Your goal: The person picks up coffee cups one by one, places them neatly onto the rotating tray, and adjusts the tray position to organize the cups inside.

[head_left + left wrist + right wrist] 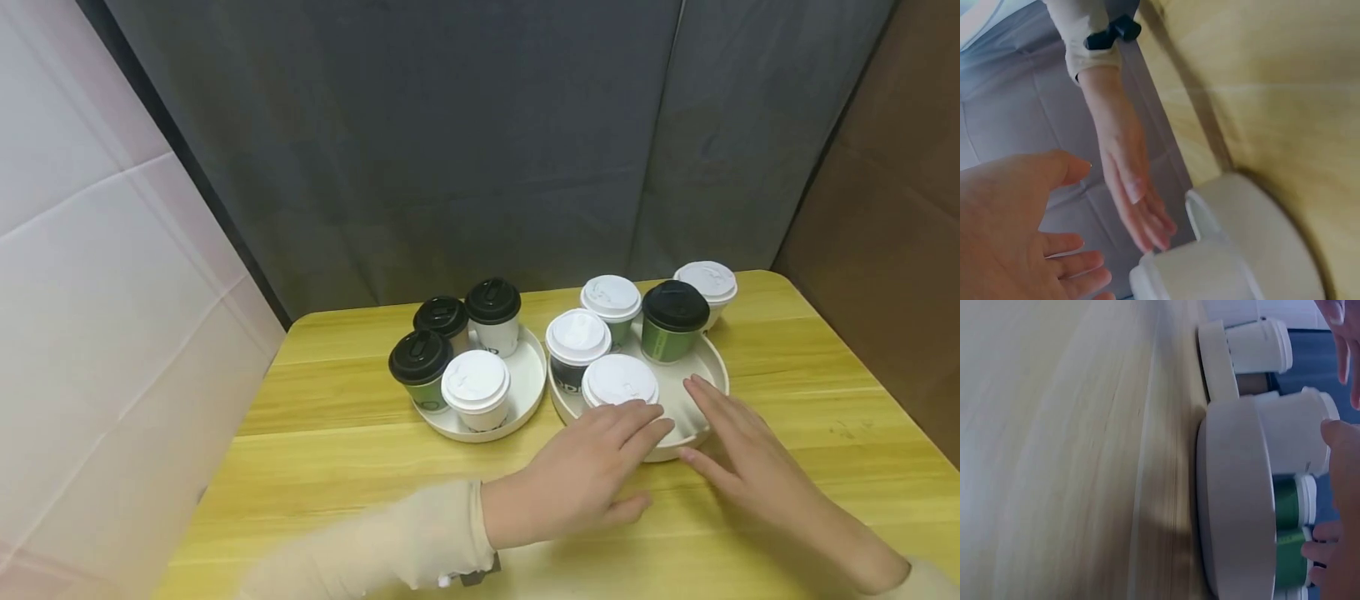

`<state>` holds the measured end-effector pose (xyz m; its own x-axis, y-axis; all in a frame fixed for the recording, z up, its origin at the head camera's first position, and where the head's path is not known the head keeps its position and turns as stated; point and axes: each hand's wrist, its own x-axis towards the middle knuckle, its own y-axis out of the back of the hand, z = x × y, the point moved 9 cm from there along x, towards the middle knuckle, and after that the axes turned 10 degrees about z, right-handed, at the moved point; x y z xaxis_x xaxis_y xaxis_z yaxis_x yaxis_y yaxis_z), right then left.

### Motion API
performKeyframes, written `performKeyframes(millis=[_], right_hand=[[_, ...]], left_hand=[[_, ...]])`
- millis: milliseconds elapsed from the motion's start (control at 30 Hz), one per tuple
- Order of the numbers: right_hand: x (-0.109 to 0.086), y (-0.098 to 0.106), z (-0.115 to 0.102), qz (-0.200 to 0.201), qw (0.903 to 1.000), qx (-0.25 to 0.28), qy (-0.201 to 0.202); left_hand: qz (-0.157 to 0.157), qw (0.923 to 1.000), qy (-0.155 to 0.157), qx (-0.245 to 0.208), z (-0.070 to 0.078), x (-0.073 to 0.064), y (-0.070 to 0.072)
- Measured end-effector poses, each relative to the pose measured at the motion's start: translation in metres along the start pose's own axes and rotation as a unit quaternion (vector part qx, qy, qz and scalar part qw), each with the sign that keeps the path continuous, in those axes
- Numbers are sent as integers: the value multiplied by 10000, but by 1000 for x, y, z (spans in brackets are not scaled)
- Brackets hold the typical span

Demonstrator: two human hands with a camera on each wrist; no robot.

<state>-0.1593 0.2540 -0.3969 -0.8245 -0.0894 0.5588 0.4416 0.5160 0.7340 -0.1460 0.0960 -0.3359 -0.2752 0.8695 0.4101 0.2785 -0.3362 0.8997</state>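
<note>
My left hand (581, 471), fingers extended, hovers by the near side of the right-hand round white tray (678, 396), overlapping a white-lidded cup (621, 379) in the head view. To the right of that cup, my right hand (757, 467) has its fingers spread over the tray's near right edge. Neither hand grips anything. On this tray also stand a white-lidded dark cup (577, 337), a white-lidded green cup (611, 300) and a black-lidded green cup (673, 321). The left wrist view shows the tray's outer wall (1260, 219) close to both hands.
A second round tray (534, 392) adjoins on the left, bearing three black-lidded cups (422, 358) and one white-lidded cup (476, 387). Another white-lidded cup (707, 283) stands at the back right. A grey curtain (465, 167) hangs behind the wooden table (337, 450); a brown panel (892, 217) is at right.
</note>
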Motion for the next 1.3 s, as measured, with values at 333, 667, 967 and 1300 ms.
performKeyframes(millis=[333,667,967,1300], right_hand=[[-4,0,15,65,9974,-429,571],[-11,-3,24,-114,9929,-766,902],[-15,-8,33,-226,9910,-900,970],[-14,-9,33,-244,9906,-923,982]], left_hand=[[-224,9994,182,-197,17,-9,-41],[-968,9943,347,272,27,-15,-85],[-1038,9920,399,590,33,-16,-97],[-895,9928,370,698,32,-18,-95]])
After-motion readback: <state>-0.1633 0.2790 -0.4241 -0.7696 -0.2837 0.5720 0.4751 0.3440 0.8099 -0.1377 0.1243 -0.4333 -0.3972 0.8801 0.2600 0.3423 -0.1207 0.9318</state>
